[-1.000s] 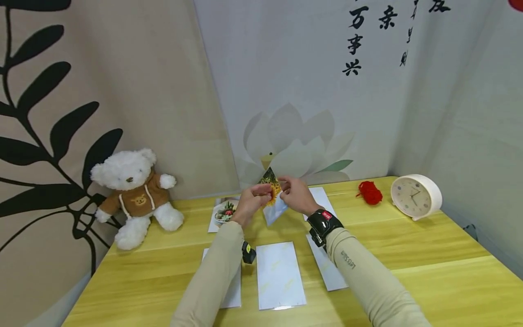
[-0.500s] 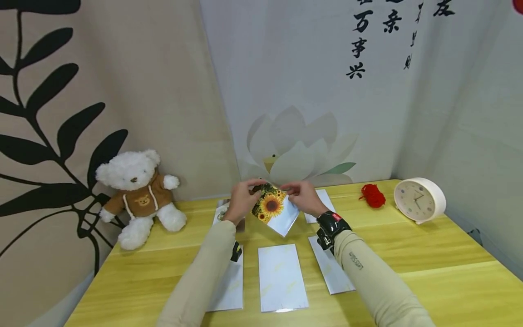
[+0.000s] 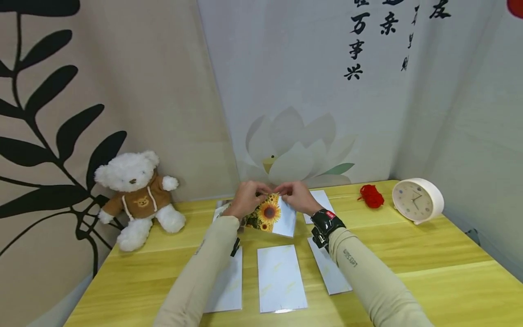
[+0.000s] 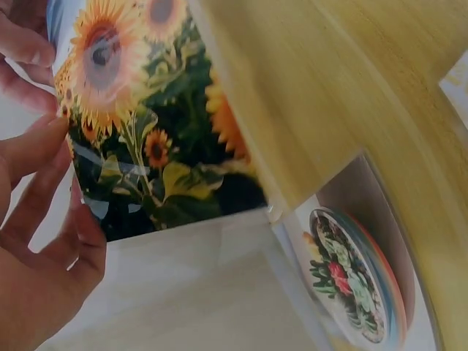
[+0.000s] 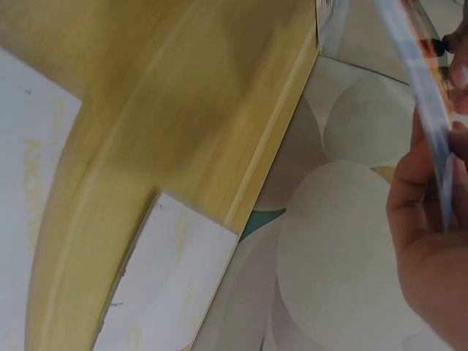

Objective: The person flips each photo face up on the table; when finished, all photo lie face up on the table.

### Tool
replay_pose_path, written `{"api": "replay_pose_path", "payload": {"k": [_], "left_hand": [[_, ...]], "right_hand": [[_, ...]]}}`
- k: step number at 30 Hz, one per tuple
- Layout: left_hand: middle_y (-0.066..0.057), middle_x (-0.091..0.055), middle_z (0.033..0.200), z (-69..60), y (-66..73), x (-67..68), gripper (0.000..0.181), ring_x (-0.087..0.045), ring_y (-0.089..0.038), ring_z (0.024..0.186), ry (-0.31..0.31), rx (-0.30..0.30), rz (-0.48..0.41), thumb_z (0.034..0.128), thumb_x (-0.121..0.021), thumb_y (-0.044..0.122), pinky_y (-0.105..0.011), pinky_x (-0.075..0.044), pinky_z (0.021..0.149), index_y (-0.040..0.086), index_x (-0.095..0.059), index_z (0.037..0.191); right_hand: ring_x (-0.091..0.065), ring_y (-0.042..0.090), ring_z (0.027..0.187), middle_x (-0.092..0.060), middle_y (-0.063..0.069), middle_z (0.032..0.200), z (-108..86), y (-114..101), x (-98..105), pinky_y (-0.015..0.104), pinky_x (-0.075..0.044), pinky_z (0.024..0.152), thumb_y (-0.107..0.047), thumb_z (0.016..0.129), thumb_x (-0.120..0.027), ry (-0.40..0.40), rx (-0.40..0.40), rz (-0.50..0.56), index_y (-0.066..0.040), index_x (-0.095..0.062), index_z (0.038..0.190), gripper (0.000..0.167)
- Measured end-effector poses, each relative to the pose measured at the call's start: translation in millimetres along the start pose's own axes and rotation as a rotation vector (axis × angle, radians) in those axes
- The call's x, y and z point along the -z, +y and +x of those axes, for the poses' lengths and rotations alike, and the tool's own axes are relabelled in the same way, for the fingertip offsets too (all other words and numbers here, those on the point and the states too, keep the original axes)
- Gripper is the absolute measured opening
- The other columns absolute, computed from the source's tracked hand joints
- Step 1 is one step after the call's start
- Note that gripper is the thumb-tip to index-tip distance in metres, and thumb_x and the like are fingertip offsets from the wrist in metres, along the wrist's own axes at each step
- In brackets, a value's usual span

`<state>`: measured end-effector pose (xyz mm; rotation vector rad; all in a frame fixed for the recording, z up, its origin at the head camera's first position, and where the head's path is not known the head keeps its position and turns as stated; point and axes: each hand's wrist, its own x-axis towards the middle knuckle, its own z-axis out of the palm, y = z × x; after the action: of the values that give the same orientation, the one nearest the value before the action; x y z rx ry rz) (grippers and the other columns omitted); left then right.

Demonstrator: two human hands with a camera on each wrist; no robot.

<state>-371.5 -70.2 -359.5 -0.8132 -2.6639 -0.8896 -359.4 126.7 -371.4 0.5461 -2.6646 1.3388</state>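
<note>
Tilted a half-second ago, the sunflower photo has swung nearly level in the head view, above the table, left hand and right hand pinching its far edge. Straightening seems the step; laying it flat probably needs both grips. Four white cards lie below. Left wrist: one bowl photo beyond the sunflowers. Right wrist: fingers pinch the photo edge-on; two cards show.

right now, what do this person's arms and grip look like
Left sleeve and right sleeve are long, beige, with small dark lettering. The glossy black right wristband has a red label; the left wrist device is black, mostly hidden. Left grip and right grip: ungloved.
</note>
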Motion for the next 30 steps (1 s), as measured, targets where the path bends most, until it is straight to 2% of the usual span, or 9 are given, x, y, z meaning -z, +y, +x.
{"api": "replay_pose_path", "payload": {"k": [6,10,13,17,20,21,24,27,30], "left_hand": [[-0.004,-0.080,0.093,0.4,-4.5,4.2,0.008,-0.073,-0.019,0.082,-0.027,-0.002,0.020,0.0885,-0.076,0.008,-0.032,-0.060,0.075,0.012,-0.082,0.088],[-0.006,-0.080,0.093,-1.7,-8.4,9.0,0.010,-0.073,-0.020,0.080,-0.024,0.018,-0.026,0.0876,-0.076,0.005,-0.032,-0.060,0.073,0.011,-0.083,0.085],[-0.009,-0.080,0.096,-4.8,-12.3,12.0,0.011,-0.073,-0.023,0.084,-0.003,0.068,-0.118,0.0893,-0.074,0.005,-0.034,-0.060,0.076,0.010,-0.083,0.088],[-0.011,-0.078,0.107,-10.8,-18.1,15.6,0.013,-0.071,-0.026,0.094,0.052,0.174,-0.286,0.0929,-0.070,0.005,-0.038,-0.060,0.083,0.009,-0.082,0.097],[-0.013,-0.074,0.116,-15.8,-22.5,18.4,0.019,-0.070,-0.028,0.103,0.091,0.264,-0.431,0.0962,-0.064,0.003,-0.041,-0.058,0.091,0.008,-0.079,0.107],[-0.013,-0.073,0.118,-16.8,-24.7,18.8,0.021,-0.069,-0.027,0.102,0.102,0.300,-0.476,0.0969,-0.063,0.003,-0.038,-0.058,0.088,0.009,-0.078,0.110],[-0.012,-0.069,0.126,-19.5,-30.6,19.0,0.027,-0.064,-0.018,0.086,0.118,0.376,-0.600,0.0997,-0.059,0.005,-0.027,-0.054,0.069,0.014,-0.074,0.120],[-0.009,-0.066,0.129,-20.8,-34.8,16.9,0.029,-0.052,-0.012,0.080,0.134,0.428,-0.678,0.1013,-0.057,0.007,-0.023,-0.038,0.057,0.019,-0.072,0.124],[-0.007,-0.065,0.127,-21.7,-35.2,13.4,0.031,-0.052,-0.013,0.088,0.152,0.451,-0.720,0.1016,-0.056,0.007,-0.025,-0.038,0.059,0.020,-0.070,0.127]], "right_hand": [[-0.067,0.023,0.089,-0.074,0.017,0.098,3.2,1.1,1.4,0.025,-0.051,0.075,0.002,0.092,-0.062,0.002,0.021,0.000,0.000,-0.074,0.111,0.022],[-0.068,0.023,0.094,-0.074,0.015,0.104,4.6,0.6,3.3,0.026,-0.051,0.078,-0.006,0.094,-0.065,0.022,0.009,0.006,-0.004,-0.073,0.114,0.021],[-0.065,0.025,0.091,-0.073,0.017,0.106,4.8,2.4,4.5,0.025,-0.047,0.076,-0.013,0.096,-0.066,0.041,-0.009,0.028,-0.006,-0.070,0.121,0.026],[-0.064,0.026,0.093,-0.070,0.024,0.114,1.3,9.7,6.8,0.026,-0.048,0.075,-0.019,0.100,-0.063,0.058,-0.060,0.147,-0.003,-0.058,0.137,0.041],[-0.067,0.033,0.103,-0.068,0.026,0.118,-2.3,16.1,7.8,0.039,-0.056,0.085,-0.020,0.101,-0.060,0.078,-0.101,0.285,-0.003,-0.047,0.146,0.049],[-0.066,0.037,0.105,-0.068,0.026,0.119,-3.3,18.2,8.0,0.041,-0.056,0.087,-0.020,0.102,-0.059,0.083,-0.105,0.321,-0.004,-0.045,0.147,0.050],[-0.071,0.033,0.100,-0.067,0.029,0.121,-4.5,24.1,6.6,0.049,-0.058,0.090,-0.016,0.102,-0.059,0.106,-0.098,0.425,-0.004,-0.039,0.151,0.055],[-0.073,0.022,0.093,-0.065,0.031,0.125,-4.0,26.1,3.1,0.040,-0.060,0.081,-0.009,0.101,-0.059,0.116,-0.068,0.468,-0.006,-0.036,0.153,0.057],[-0.071,0.015,0.088,-0.065,0.032,0.122,-3.3,23.0,-2.0,0.033,-0.059,0.075,-0.004,0.099,-0.060,0.118,-0.030,0.461,-0.005,-0.038,0.153,0.058]]}}
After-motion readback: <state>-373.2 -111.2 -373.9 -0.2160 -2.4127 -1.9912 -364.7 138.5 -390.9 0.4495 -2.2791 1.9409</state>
